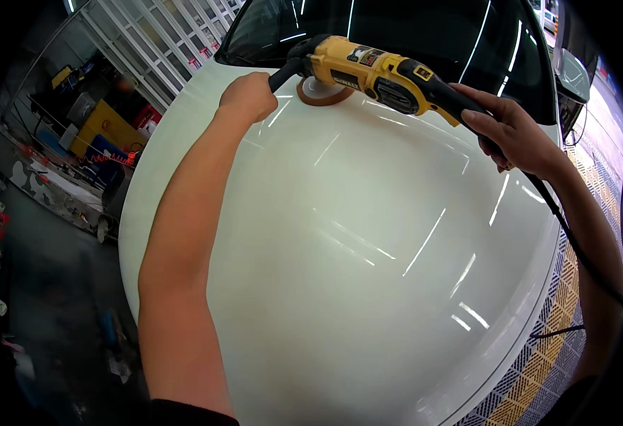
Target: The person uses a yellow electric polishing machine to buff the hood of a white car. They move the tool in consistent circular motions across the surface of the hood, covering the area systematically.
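Observation:
A yellow and black car polisher (368,71) lies across the far part of a white car hood (304,213), close to the windshield (425,28). Its round brown-orange pad (320,98) rests on the paint, or just over it; which one I cannot tell. My left hand (249,98) is wrapped round the black side handle (286,73). At the rear end, my right hand (514,131) grips the black body handle (453,99), thumb on top. From there a black power cord (574,238) runs down along my right forearm. Light strips reflect in the glossy hood.
A side mirror (572,74) sticks out at the upper right. Patterned yellow and grey floor tiles (538,369) run along the car's right side. On the left are a cluttered workbench (63,184), a red coiled hose (105,157) and a white lattice gate (159,42).

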A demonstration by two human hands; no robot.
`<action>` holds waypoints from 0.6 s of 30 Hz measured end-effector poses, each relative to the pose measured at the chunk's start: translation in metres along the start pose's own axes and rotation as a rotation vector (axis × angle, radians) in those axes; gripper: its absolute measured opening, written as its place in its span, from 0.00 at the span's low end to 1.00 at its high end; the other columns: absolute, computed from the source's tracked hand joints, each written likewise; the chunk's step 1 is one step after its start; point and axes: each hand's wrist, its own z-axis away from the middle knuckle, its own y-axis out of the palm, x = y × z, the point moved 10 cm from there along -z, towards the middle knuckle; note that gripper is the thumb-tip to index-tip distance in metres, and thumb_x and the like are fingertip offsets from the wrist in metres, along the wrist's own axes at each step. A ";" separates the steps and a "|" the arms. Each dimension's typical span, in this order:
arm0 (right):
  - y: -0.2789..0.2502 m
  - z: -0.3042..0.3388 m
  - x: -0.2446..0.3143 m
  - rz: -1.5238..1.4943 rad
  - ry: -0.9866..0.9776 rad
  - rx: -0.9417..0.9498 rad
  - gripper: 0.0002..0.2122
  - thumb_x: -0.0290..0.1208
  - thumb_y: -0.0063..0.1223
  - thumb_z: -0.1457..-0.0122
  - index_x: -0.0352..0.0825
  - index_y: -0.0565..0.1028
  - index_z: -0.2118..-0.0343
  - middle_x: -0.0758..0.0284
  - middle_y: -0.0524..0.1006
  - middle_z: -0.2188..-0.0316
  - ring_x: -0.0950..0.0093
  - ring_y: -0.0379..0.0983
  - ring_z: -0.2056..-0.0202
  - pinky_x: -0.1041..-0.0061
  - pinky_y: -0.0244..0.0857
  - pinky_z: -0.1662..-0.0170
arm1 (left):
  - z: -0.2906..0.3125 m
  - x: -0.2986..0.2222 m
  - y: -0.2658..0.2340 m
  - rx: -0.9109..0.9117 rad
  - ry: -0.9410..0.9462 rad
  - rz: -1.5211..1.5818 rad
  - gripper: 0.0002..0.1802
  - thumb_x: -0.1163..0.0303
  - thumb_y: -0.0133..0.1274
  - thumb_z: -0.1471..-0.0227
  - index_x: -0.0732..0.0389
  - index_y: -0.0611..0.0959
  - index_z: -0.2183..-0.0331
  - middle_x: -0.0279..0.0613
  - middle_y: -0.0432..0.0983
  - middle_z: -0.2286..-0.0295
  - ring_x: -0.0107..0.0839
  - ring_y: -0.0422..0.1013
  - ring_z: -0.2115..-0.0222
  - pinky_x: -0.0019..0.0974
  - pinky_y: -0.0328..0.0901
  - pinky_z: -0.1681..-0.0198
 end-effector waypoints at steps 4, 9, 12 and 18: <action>0.035 0.007 0.049 0.020 0.006 0.071 0.27 0.44 0.53 0.18 0.50 0.66 0.20 0.71 0.74 0.79 0.82 0.72 0.83 0.79 0.74 0.77 | 0.048 0.061 -0.003 0.019 -0.077 -0.021 0.13 0.69 0.57 0.39 0.62 0.89 0.56 0.61 0.88 0.58 0.64 0.82 0.53 0.59 0.76 0.48; 0.126 0.043 0.108 0.037 -0.150 0.265 0.27 0.45 0.57 0.20 0.55 0.70 0.21 0.61 0.84 0.59 0.70 0.80 0.62 0.65 0.77 0.49 | 0.184 0.175 -0.007 0.014 -0.233 -0.021 0.10 0.72 0.59 0.41 0.63 0.87 0.57 0.62 0.87 0.59 0.65 0.83 0.54 0.62 0.76 0.49; 0.188 0.072 0.137 0.016 -0.254 0.354 0.27 0.48 0.58 0.24 0.57 0.72 0.24 0.55 0.87 0.49 0.56 0.84 0.50 0.59 0.76 0.42 | 0.289 0.230 -0.005 0.015 -0.325 0.022 0.08 0.72 0.61 0.40 0.66 0.85 0.60 0.63 0.86 0.64 0.66 0.82 0.60 0.61 0.75 0.55; 0.290 0.125 0.187 -0.052 -0.339 0.563 0.28 0.49 0.56 0.23 0.56 0.69 0.22 0.57 0.87 0.50 0.55 0.84 0.48 0.55 0.75 0.40 | 0.440 0.322 -0.013 0.095 -0.586 -0.036 0.08 0.74 0.63 0.39 0.66 0.84 0.60 0.58 0.84 0.68 0.60 0.82 0.64 0.59 0.74 0.59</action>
